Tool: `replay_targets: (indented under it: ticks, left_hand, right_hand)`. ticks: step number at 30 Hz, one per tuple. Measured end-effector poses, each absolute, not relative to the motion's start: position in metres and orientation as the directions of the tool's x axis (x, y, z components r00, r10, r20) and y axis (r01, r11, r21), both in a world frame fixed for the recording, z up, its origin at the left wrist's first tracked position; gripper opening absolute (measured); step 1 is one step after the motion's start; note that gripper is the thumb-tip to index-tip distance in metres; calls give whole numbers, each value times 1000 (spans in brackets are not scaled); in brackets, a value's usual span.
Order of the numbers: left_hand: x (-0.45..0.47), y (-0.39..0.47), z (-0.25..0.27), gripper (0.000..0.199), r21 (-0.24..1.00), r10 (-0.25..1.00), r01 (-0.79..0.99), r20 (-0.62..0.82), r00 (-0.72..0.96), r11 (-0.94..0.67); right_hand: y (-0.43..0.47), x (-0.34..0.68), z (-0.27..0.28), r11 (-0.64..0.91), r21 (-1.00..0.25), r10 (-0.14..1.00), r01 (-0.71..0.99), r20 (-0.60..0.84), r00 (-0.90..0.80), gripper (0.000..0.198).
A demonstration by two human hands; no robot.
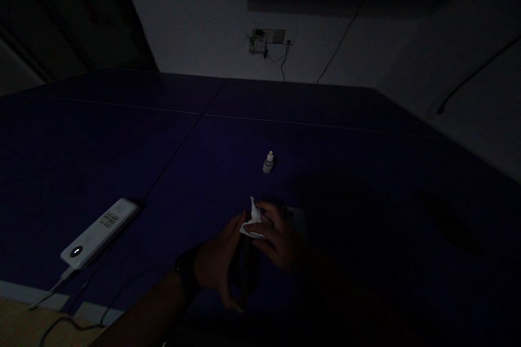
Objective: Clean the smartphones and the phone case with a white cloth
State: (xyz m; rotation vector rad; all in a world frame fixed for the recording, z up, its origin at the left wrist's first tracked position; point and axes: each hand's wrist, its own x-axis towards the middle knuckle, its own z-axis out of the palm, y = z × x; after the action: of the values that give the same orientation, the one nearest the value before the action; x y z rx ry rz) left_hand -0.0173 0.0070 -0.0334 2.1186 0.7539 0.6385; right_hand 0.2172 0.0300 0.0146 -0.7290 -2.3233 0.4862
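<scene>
My right hand (pixel 280 238) pinches a crumpled white tissue (pixel 254 226), its fingers closed round it. The tissue touches the upper end of a dark, thin, flat object (pixel 245 268), which is seen nearly edge-on. My left hand (pixel 217 263), with a dark band on the wrist, grips this object between thumb and fingers along its length. Its kind is hard to make out in the dim light. Partly behind my right hand lies a phone (pixel 299 219), its camera lenses showing. Beyond the hands stands a small dropper bottle (pixel 267 164) with a white cap, upright.
A white power bank (pixel 100 233) with a lit round display and a plugged-in cable lies at the left on the blue table (pixel 171 135). Another dark cable (pixel 69 322) hangs by the near left edge. Wall sockets (pixel 268 38) with cords are behind the table. The room is very dark.
</scene>
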Motion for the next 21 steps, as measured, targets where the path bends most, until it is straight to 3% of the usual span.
replay_targets:
  ticks: [8, 17, 21]
  left_hand:
    - [-15, 9, -26, 174, 817, 691, 273, 198, 695, -508]
    - [-13, 9, -23, 170, 829, 681, 222, 236, 693, -513]
    - [-12, 9, -22, 171, 835, 679, 214, 235, 695, -508]
  right_hand:
    - [21, 213, 17, 733, -575, 669, 364, 513, -537, 25]
    - [20, 218, 14, 655, -662, 709, 363, 372, -599, 63]
    - [24, 220, 11, 688, -635, 678, 351, 391, -623, 51]
